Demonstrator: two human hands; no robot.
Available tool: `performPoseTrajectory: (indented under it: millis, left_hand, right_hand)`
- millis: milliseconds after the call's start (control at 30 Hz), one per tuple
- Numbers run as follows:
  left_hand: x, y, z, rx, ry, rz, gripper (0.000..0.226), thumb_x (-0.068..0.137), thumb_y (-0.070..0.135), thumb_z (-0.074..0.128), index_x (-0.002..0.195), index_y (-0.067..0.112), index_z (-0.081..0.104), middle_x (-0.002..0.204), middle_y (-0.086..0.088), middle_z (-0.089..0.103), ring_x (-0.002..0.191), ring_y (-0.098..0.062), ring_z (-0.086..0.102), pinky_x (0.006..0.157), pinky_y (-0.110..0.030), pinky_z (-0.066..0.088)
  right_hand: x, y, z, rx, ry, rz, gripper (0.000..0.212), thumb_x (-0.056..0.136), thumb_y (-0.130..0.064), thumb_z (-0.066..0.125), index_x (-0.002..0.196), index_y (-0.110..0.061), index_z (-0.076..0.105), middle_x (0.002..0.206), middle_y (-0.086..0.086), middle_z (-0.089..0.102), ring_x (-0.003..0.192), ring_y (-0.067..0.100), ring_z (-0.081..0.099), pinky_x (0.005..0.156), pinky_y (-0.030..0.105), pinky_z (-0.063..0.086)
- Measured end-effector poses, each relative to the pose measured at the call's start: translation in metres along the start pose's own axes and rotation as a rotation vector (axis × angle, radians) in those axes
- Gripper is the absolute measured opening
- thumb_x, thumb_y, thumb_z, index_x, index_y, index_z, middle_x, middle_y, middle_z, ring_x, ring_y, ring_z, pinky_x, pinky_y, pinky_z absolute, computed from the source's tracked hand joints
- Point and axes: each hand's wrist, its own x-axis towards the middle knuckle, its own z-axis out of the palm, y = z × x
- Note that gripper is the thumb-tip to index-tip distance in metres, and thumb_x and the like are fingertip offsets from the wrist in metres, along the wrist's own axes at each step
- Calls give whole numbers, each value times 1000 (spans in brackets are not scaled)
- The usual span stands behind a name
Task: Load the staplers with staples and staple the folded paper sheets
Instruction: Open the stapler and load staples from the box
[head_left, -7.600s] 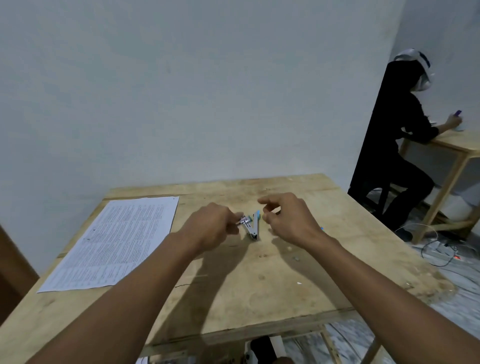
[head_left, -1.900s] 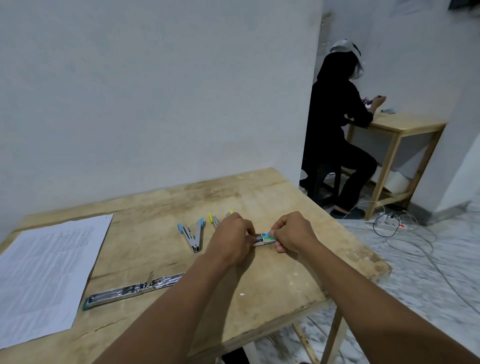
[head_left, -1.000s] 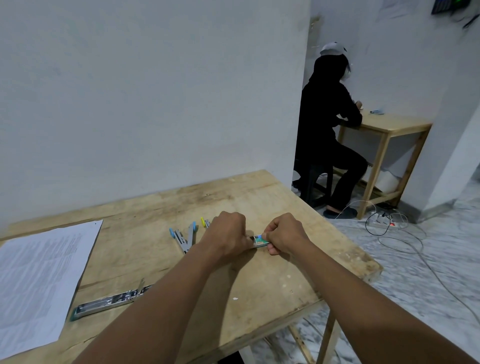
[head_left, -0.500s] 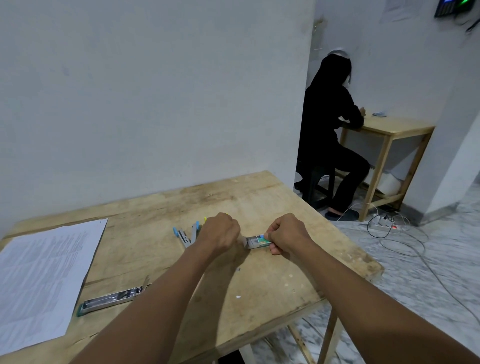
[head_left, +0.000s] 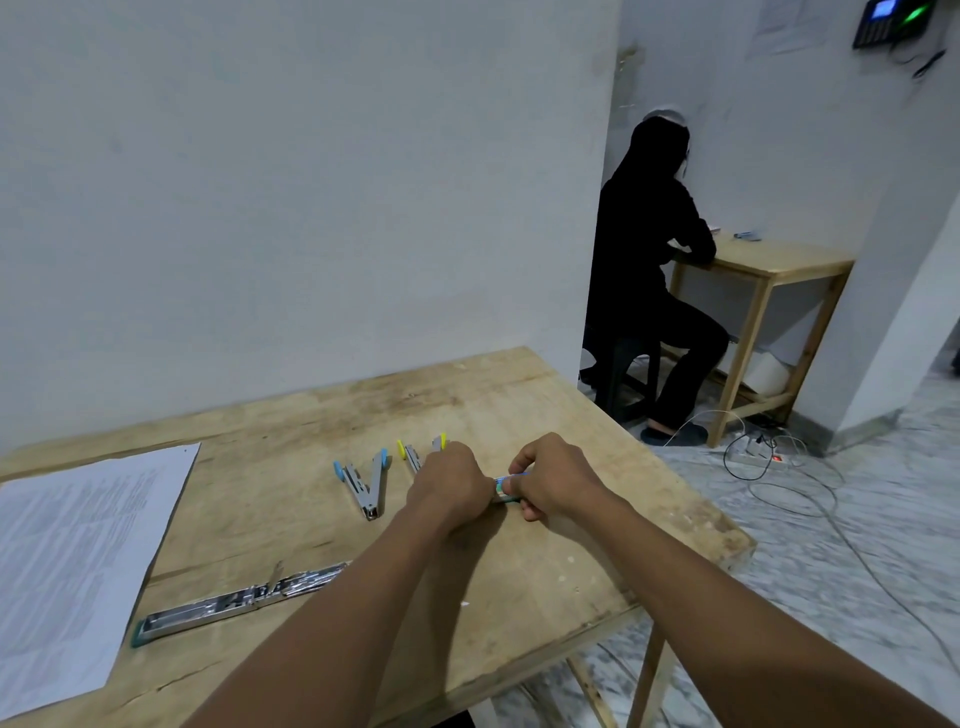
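Observation:
My left hand (head_left: 451, 480) and my right hand (head_left: 551, 475) meet over the wooden table (head_left: 519, 405), both closed on a small staple box (head_left: 504, 489) with a blue-green label, held between them. A blue stapler (head_left: 366, 480) lies swung open in a V just left of my hands. A yellow stapler (head_left: 415, 452), also open, lies behind my left hand and is partly hidden by it. Printed paper sheets (head_left: 72, 561) lie flat at the table's left. A long silver strip of staples (head_left: 234, 605) lies near the front edge.
The table's right edge is close to my right hand; beyond it is marble floor with cables and a power strip (head_left: 753, 457). A person in black (head_left: 649, 291) sits at a second wooden table (head_left: 769, 265) at the back right. A white wall stands behind my table.
My hands have stayed on the staple box; the left hand, drawn slightly away half a second ago, is close against the right one again. The view has shifted a little.

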Motion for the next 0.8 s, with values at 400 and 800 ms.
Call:
performPoseTrajectory:
  millis: [400, 800]
  left_hand:
    - [-12, -7, -19, -292, -168, 75, 13, 97, 7, 47, 109, 7, 44, 112, -21, 66, 84, -19, 58, 70, -25, 45]
    - [-29, -35, -51, -590, -10, -16, 16, 83, -15, 59, 86, -8, 74, 79, -14, 68, 77, -15, 63, 64, -21, 59]
  right_hand:
    - [2, 6, 2, 22, 26, 5, 13, 82, -11, 76, 91, -6, 68, 68, 9, 64, 34, 12, 55, 55, 27, 57]
    - [-1, 2, 7, -256, 88, -62, 25, 85, -25, 73, 106, -12, 70, 117, 16, 64, 104, 30, 63, 76, 30, 48]
